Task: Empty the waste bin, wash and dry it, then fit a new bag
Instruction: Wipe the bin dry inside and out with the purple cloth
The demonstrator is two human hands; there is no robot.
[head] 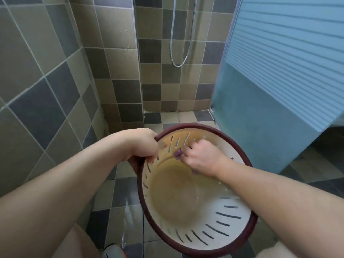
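Two hands on one bin, so we note the grip first. Our left hand (144,146) has its fingers curled over the dark red rim of the round cream plastic waste bin with slotted walls (219,226), holding it tilted toward us above the tiled bathroom floor (115,200). Our right hand (201,157) is inside the bin, against the far wall just below the rim, its fingers closed round a small purple cloth or scrubber (177,154); which of the two it is we cannot tell.

Contents: no bag and no rubbish. The bin's bottom looks yellowish and glossy, with what seems to be a thin film of water; how deep we cannot tell.

Risks, as we judge them:
- The bin hangs from a one-handed hold on the rim. A hard push from the scrubbing hand could twist it loose, more so if the rim is wet.
- The slots run low down the walls. Tipping the bin further would probably let wash water out onto the floor beneath it, where a wet sheen already shows left of the bin. Slippery footing.
- Dirt lodged in the slots may escape a quick wipe.
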